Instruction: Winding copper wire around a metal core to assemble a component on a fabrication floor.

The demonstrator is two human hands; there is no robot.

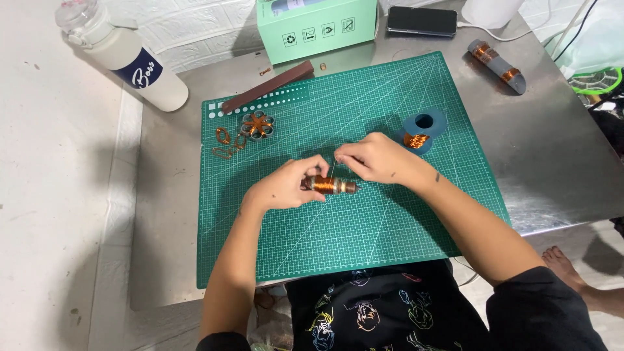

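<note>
Left end of copper-wound cylinder (330,185) hidden inside left hand (286,185). Wire above cylinder too thin to trace; right hand (374,159) fingertips cover whatever they pinch. Far from cylinder: green box (316,26) cut by top edge, white bottle (123,52) cap clipped, green-rimmed object (598,81) partly out at right edge.

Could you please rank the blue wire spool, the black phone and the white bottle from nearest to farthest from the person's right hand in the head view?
From the right hand:
1. The blue plastic spool of copper wire, just beyond it on the green cutting mat's right side.
2. The black phone, at the steel table's far edge.
3. The white cylindrical bottle, off the far left corner.
</note>
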